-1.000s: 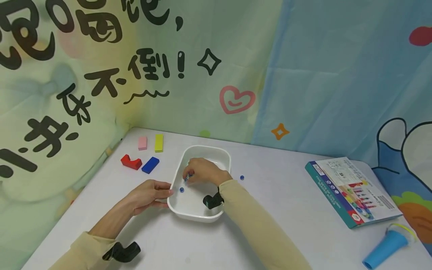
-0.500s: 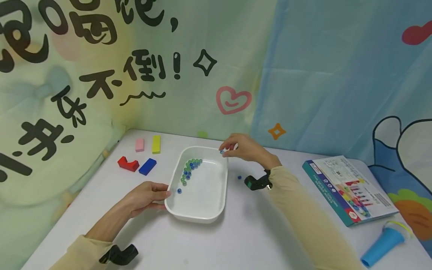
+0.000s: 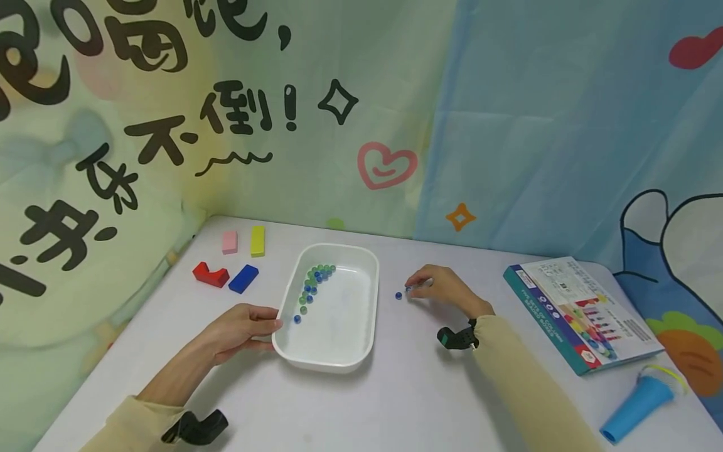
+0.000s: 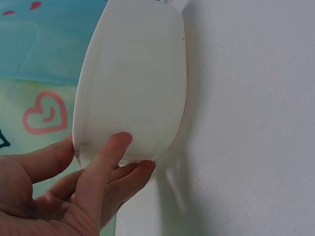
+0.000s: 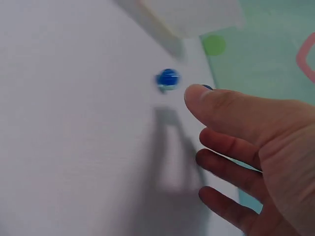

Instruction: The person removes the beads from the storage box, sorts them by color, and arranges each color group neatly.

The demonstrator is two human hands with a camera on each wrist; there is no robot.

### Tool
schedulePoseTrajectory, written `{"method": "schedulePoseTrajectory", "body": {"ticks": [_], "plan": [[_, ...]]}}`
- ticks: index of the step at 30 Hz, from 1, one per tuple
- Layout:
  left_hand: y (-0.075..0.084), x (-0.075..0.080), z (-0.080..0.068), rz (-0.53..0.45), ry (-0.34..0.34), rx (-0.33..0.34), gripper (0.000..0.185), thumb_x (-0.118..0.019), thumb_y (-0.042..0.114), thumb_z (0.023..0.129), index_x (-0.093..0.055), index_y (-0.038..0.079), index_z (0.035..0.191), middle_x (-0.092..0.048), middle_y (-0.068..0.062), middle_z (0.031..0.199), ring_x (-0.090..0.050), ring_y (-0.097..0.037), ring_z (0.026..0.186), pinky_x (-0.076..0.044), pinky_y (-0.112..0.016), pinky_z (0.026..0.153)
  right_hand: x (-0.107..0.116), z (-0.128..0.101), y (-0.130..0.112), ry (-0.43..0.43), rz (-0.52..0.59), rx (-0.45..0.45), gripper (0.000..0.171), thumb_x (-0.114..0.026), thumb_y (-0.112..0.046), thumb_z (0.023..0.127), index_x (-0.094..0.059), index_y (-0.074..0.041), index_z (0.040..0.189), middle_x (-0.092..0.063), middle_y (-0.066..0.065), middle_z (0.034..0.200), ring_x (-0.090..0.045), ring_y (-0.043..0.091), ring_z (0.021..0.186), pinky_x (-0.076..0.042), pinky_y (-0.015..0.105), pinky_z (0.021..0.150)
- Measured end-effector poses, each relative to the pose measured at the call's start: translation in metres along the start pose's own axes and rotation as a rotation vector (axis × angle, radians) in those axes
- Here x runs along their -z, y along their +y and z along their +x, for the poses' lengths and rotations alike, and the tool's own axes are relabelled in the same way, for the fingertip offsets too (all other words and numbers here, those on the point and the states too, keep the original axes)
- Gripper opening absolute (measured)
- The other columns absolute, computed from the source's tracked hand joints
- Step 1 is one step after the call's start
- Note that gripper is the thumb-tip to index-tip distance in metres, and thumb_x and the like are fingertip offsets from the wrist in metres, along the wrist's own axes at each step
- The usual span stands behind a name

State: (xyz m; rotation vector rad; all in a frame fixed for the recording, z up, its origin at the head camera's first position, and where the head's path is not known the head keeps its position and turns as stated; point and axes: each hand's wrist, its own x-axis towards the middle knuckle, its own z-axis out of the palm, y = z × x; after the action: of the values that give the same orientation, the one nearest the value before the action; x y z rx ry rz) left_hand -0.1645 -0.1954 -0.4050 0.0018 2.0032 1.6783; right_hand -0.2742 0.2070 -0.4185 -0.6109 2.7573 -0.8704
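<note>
On the white table (image 3: 395,389), just right of the tray, we see a small round blue glass marble (image 3: 398,295); being a sphere, it shows no long axis or heading. Our right hand (image 3: 443,290) rests beside it, fingers loosely curled; a second blue marble (image 5: 207,87) peeks out at the thumb tip, though we cannot tell whether the fingers pinch it. Our left hand (image 3: 240,326) grips the near left corner of the white plastic tray (image 3: 361,342), thumb on the rim and fingers beneath. That smooth, rounded rectangular tray runs its long axis away from us and holds green and blue marbles (image 3: 313,282) strung along its left wall.
</note>
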Motion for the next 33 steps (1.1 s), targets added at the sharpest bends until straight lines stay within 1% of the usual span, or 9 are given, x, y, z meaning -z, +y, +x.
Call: {"method": "schedulePoseTrajectory", "body": {"ticks": [5,8,11,14,19,33], "plan": [[-0.001,0.001,0.000,0.000,0.003,-0.001,0.054,-0.064,0.015,0.094,-0.045,-0.011,0.137,-0.061,-0.026,0.127,-0.068,-0.026,0.104,-0.060,-0.033,0.082,-0.012,-0.001,0.005,0.026,-0.007,0.011,0.019,-0.074,-0.019,0.084,-0.075,-0.010,0.101,-0.067,0.010,0.108,-0.059,0.031,0.107,-0.048,0.050,0.095],[0.000,0.001,0.000,-0.004,-0.004,-0.006,0.055,-0.064,0.015,0.093,-0.045,-0.011,0.137,-0.061,-0.026,0.127,-0.068,-0.027,0.104,-0.060,-0.033,0.083,-0.015,-0.001,0.007,0.035,-0.020,0.025,0.017,-0.075,-0.019,0.084,-0.075,-0.010,0.098,-0.065,0.011,0.110,-0.057,0.033,0.110,-0.046,0.052,0.099],[0.000,0.001,0.000,-0.011,-0.010,-0.010,0.054,-0.064,0.015,0.094,-0.045,-0.012,0.137,-0.061,-0.027,0.127,-0.068,-0.026,0.104,-0.060,-0.034,0.083,-0.017,-0.001,0.007,0.030,-0.037,0.047,0.016,-0.075,-0.019,0.084,-0.075,-0.010,0.097,-0.062,0.014,0.111,-0.056,0.035,0.110,-0.044,0.055,0.100],[0.000,0.000,-0.001,-0.013,-0.008,-0.010,0.055,-0.065,0.016,0.093,-0.045,-0.011,0.137,-0.061,-0.026,0.127,-0.069,-0.026,0.103,-0.060,-0.034,0.083,-0.019,-0.001,0.007,0.032,-0.040,0.048,0.015,-0.076,-0.020,0.084,-0.075,-0.010,0.096,-0.061,0.015,0.111,-0.055,0.037,0.111,-0.043,0.056,0.101],[0.000,0.000,-0.001,-0.014,-0.010,-0.010,0.054,-0.063,0.015,0.094,-0.045,-0.012,0.137,-0.060,-0.026,0.127,-0.069,-0.025,0.103,-0.060,-0.034,0.083,-0.022,-0.001,0.009,0.042,-0.065,0.043,0.015,-0.075,-0.020,0.084,-0.076,-0.011,0.096,-0.061,0.014,0.112,-0.055,0.036,0.112,-0.043,0.055,0.102],[-0.001,0.000,0.000,-0.027,-0.010,-0.011,0.053,-0.062,0.013,0.094,-0.044,-0.012,0.137,-0.060,-0.026,0.127,-0.069,-0.024,0.102,-0.060,-0.034,0.083,-0.024,-0.001,0.010,0.054,-0.091,0.077,0.016,-0.073,-0.018,0.085,-0.075,-0.010,0.099,-0.061,0.014,0.111,-0.055,0.036,0.110,-0.043,0.055,0.102]]}}
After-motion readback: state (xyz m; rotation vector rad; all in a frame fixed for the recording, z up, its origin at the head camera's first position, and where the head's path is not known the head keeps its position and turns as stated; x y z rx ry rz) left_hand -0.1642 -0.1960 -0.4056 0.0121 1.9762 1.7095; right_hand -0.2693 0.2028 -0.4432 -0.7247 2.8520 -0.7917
